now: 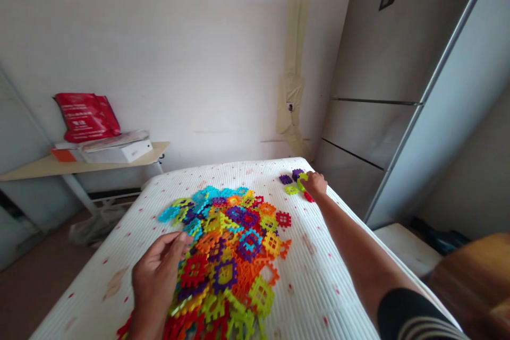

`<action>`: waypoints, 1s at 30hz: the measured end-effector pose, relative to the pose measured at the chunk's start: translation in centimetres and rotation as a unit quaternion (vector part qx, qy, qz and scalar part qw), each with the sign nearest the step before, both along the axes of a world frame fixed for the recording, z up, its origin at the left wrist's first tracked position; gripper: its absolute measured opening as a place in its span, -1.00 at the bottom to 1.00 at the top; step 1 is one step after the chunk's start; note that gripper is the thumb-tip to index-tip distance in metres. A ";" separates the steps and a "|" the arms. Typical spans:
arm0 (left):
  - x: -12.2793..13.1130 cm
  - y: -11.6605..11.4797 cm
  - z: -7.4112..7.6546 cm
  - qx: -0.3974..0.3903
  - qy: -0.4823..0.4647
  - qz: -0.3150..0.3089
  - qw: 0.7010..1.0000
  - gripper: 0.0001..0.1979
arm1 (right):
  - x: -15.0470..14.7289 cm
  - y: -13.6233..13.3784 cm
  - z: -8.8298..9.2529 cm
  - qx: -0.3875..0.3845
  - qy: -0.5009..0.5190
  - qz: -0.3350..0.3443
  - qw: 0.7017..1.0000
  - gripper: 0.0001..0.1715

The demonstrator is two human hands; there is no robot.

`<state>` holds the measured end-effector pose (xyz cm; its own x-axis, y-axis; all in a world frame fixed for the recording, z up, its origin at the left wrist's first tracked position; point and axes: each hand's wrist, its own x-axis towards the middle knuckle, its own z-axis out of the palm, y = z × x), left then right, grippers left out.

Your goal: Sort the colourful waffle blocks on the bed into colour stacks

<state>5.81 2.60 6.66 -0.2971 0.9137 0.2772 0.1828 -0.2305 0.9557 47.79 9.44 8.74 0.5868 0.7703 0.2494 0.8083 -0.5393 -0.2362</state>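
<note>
A large heap of colourful plastic interlocking tiles (225, 273), notched squares in several colours, lies on the cloth-covered table (314, 271). My left hand (159, 268) hovers at the left side of the heap. Its thumb and fingers are pinched together; whatever they hold, if anything, is hidden. Stretched to the table's far right, my right hand (316, 185) has its fingers closed on a yellow-green interlocking tile (303, 179). A small separate group lies around it: a purple tile (285, 179), another green tile (291, 189) and a red tile (308, 197).
At the left, a wooden side table (157, 153) bears a white box (119, 151) and a red bag (85, 117). A tall grey refrigerator (370, 53) stands beyond the table's right edge. Behind is a white wall with a taped-over socket (290, 107).
</note>
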 end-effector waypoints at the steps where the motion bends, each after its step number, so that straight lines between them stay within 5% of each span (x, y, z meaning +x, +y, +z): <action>1: 0.0 0.0 0.1 -0.003 -0.001 -0.001 1.000 -0.65 | 0.0 0.2 -0.2 -0.006 -0.002 -0.004 1.000 -0.54; 22: 0.2 -0.2 0.5 -0.001 0.009 -0.002 1.000 -0.65 | 0.3 2.1 -3.0 -0.040 0.007 -0.015 0.999 -0.52; 30: -0.3 0.8 -0.5 0.024 0.185 0.018 0.982 -0.72 | -2.9 0.4 -0.7 0.042 -0.075 0.044 0.995 -0.53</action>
